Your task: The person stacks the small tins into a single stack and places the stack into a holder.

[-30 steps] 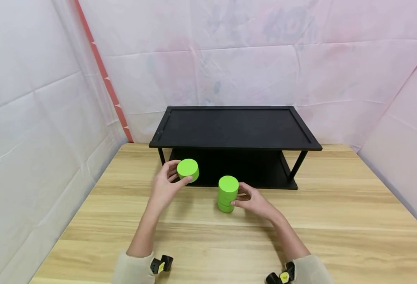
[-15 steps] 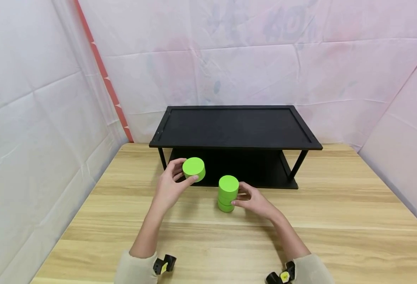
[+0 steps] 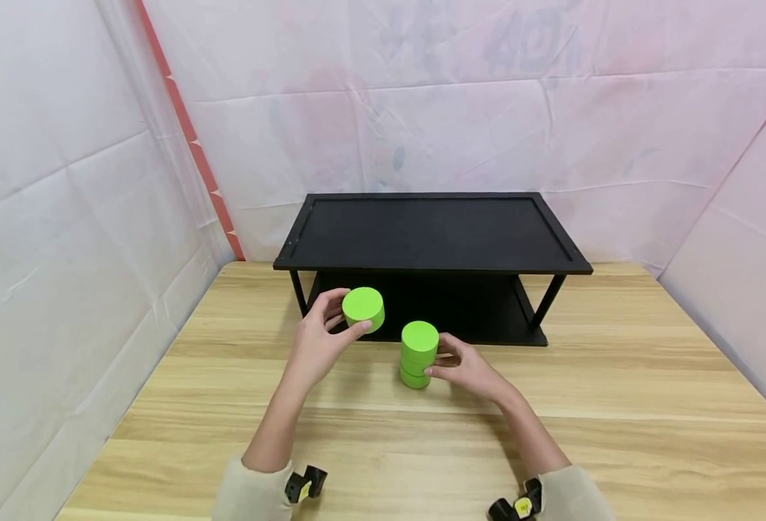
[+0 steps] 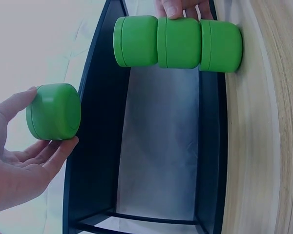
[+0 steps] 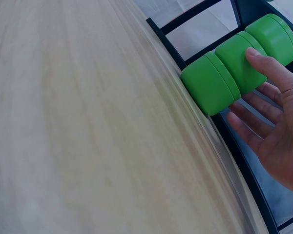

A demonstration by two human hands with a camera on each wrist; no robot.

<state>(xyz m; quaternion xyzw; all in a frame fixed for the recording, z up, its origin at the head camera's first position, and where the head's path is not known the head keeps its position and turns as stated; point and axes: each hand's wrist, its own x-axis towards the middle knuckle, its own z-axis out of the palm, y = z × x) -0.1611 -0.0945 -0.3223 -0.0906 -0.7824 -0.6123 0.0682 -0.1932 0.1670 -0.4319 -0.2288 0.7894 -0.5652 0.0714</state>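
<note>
Left hand is pinching a green puck in the air, left of the green stack; right hand is gripping that stack, standing on the table near the black shelf.

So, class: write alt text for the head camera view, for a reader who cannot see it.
A person's left hand holds a green block in the air beside a stack of green blocks, which the right hand steadies on a wooden table. A black shelf stands behind.
</note>
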